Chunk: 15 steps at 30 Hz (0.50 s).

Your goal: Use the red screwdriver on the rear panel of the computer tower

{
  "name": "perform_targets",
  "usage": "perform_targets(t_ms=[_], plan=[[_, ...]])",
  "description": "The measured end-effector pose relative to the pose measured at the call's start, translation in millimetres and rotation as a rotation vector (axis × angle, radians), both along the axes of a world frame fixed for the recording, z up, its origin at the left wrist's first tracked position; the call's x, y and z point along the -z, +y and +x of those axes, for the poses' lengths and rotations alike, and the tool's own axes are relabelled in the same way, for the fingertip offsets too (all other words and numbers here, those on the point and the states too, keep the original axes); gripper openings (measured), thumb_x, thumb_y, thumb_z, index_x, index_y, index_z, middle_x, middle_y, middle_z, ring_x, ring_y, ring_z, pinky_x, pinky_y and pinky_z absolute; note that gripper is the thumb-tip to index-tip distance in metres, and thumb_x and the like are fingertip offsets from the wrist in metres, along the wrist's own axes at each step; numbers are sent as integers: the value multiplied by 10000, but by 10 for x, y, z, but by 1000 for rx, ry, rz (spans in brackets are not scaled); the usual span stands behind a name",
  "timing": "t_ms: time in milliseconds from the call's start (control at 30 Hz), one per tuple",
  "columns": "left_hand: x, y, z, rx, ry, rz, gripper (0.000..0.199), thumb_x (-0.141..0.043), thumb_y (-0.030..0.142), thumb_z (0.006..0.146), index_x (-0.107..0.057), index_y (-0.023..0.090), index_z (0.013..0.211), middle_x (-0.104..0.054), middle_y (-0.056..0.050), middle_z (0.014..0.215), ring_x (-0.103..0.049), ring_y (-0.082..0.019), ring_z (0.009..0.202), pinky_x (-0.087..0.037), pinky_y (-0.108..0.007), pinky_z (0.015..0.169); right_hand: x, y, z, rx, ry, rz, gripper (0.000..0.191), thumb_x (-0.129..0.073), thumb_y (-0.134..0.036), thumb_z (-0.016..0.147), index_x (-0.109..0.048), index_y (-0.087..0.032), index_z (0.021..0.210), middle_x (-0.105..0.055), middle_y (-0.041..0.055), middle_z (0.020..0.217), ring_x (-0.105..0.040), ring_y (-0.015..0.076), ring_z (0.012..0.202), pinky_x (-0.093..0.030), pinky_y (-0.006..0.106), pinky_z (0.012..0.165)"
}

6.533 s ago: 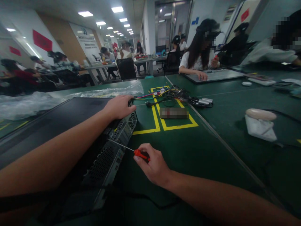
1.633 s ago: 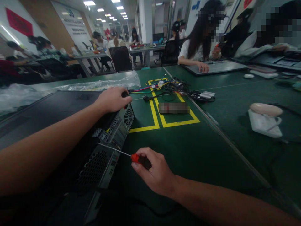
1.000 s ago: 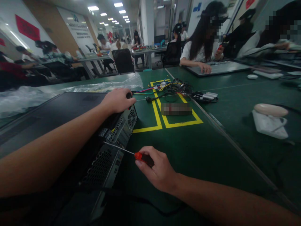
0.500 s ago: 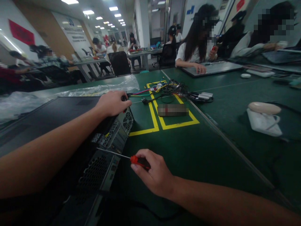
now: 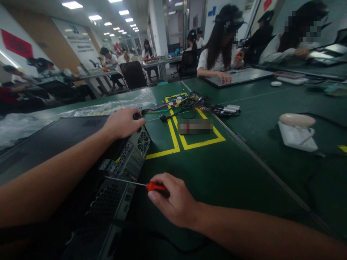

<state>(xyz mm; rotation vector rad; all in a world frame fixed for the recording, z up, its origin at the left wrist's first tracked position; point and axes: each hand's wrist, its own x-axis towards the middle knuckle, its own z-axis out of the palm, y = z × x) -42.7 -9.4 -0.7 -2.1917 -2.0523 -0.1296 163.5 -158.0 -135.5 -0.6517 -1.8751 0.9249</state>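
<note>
A black desktop computer case point(image 5: 73, 135) lies on its side at the left, its metal rear panel turned toward the right. My left hand point(image 5: 123, 122) grips the far corner of the case, its fingers bent over the edge. A small black round part shows by those fingers; I cannot make out what it is. In my right hand point(image 5: 176, 200) is a screwdriver point(image 5: 155, 186) with a red and black handle, fingers closed round it. The screwdriver's thin shaft points left, its tip at the rear panel near the expansion slots; whether it sits on a screw is too small to tell.
Beyond the case, a bundle of cables point(image 5: 195, 101) and a blurred dark box point(image 5: 195, 126) lie around yellow tape marks on the green table point(image 5: 230, 173). Clear plastic wrap point(image 5: 89, 106) lies behind the case. A white object point(image 5: 296, 135) stands right. Co-workers sit across.
The whole view has shifted slightly, so things appear a little further left. Both hands keep their places on the case and screwdriver.
</note>
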Motion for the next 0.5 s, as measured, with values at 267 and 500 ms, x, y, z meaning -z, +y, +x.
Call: perform_targets(t_ms=[267, 500], plan=[[-15, -16, 27, -27, -11, -8, 532, -442, 543, 800, -707, 248, 1155, -720, -123, 1224, -636, -353, 1122, -501, -476, 929, 31, 14, 7, 4, -14, -6, 126, -622, -275, 930, -590, -196, 1022, -668, 34, 882, -618, 162, 743, -525, 289, 717], [-34, -23, 40, -33, 11, -30, 551, -426, 552, 806, -697, 241, 1172, -717, -131, 1227, -644, -354, 1115, -507, -473, 910, 13, 6, 9, 9, -29, -8, 131, -626, -275, 931, -591, -194, 1027, -652, 26, 863, -595, 158, 711, -520, 294, 710]])
